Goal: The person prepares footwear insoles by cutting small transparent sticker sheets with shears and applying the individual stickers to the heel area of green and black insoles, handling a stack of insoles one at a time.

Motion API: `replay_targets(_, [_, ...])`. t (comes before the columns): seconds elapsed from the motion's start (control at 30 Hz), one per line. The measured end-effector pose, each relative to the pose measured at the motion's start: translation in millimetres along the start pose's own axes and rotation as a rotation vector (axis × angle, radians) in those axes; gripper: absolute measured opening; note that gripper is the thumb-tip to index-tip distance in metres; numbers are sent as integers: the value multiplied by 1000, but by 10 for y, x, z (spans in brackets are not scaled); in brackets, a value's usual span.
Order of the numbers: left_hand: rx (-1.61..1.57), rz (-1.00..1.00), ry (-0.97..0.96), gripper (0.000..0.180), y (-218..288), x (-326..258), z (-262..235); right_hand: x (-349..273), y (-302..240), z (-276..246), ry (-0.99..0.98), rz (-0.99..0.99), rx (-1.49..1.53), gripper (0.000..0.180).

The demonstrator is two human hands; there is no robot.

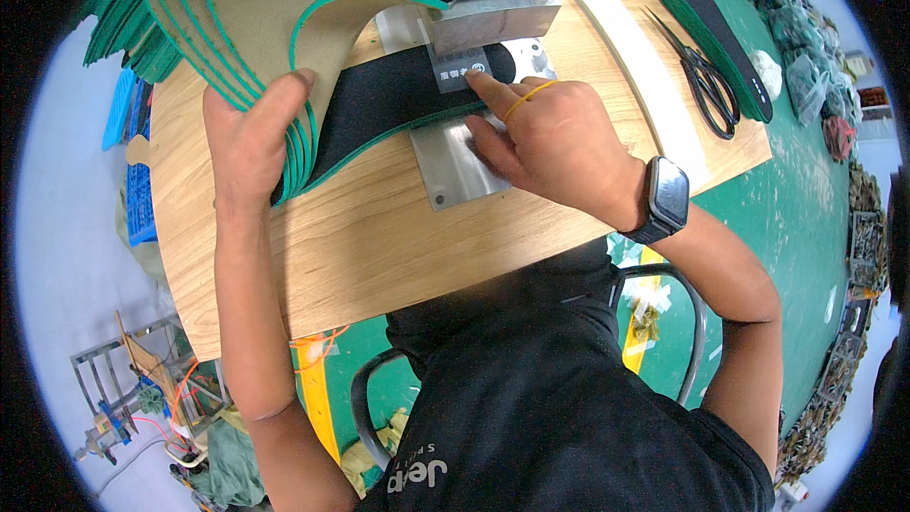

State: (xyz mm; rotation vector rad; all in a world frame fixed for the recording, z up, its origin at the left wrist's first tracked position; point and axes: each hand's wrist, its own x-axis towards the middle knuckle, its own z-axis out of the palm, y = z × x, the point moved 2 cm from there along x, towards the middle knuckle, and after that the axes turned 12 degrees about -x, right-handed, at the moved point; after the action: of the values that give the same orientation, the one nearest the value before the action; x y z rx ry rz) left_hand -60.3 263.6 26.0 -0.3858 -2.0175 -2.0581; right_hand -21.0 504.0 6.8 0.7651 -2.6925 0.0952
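My left hand is closed around the ends of several fanned insoles with beige undersides and green edges. One black-topped insole runs from this bundle onto the metal base plate of a small press, under its metal block. On the insole's far end lies a small greyish transfer film with pale print. The index finger of my right hand touches this film, its thumb apart and the other fingers curled. That hand wears a yellow rubber band, with a black watch on the wrist.
Black scissors and another black-and-green insole pair lie at the table's right. A white curved strip runs beside the press. More green-edged insoles are stacked far left. The wooden table ends before my lap.
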Motion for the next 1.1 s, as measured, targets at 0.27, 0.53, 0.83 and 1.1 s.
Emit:
replay_targets(0.27, [40, 44, -6, 17, -11, 4, 6, -31, -61, -15, -24, 48, -3, 38])
replay_targets(0.53, [59, 37, 3, 14, -5, -2, 7, -73, -39, 0, -19, 46, -5, 38])
replay_targets(0.83, [38, 37, 3, 16, -4, 3, 14, -165, -80, -65, -53, -20, 109, 31])
replay_targets(1.1, [-3, -9, 87, 16, -6, 57, -6, -101, -29, 7, -114, 8, 118, 31])
